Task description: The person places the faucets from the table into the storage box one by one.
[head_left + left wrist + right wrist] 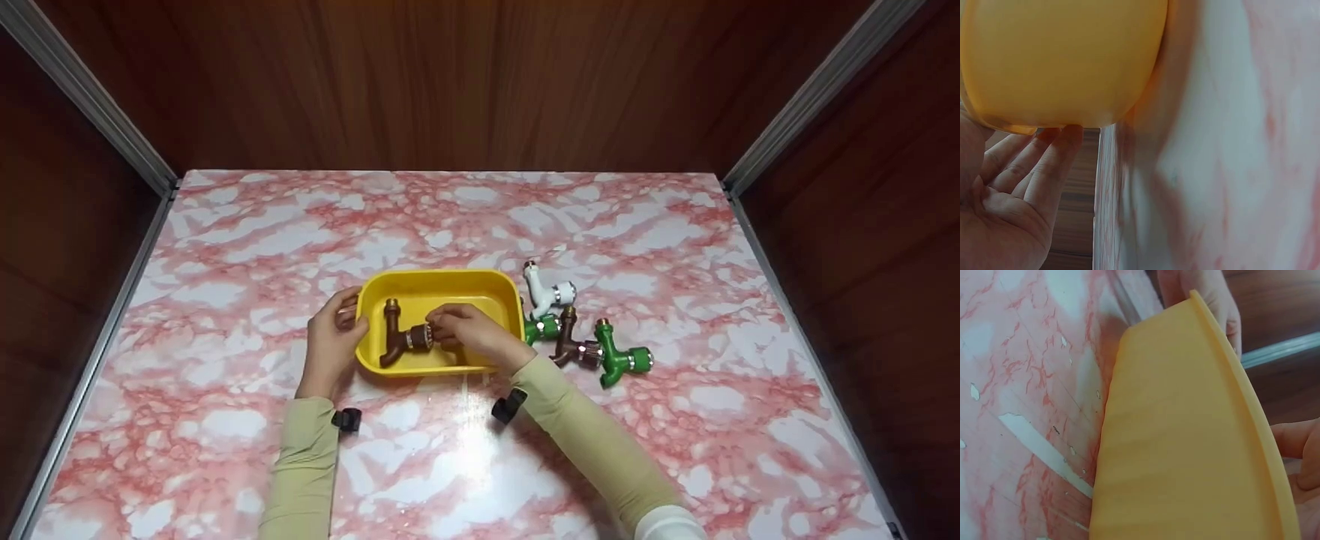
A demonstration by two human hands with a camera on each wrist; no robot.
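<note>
A brown tap [396, 340] lies toward the near-left corner of a yellow tub [450, 285], right hand [474, 330] at its knob, fingers' pinch unclear from here. The left hand [332, 341] pinches the left edge; pushing rightward could shove the green tap [549, 328] beside the right edge.

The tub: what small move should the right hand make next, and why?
Probably the right hand should ease back from the knob of the brown tap in the tub. That tap seems to lie on the tub's floor, the left hand touches the tub's left end, and the white tap lies outside, so the right hand may be wanted there. Its grip is unclear.
</note>
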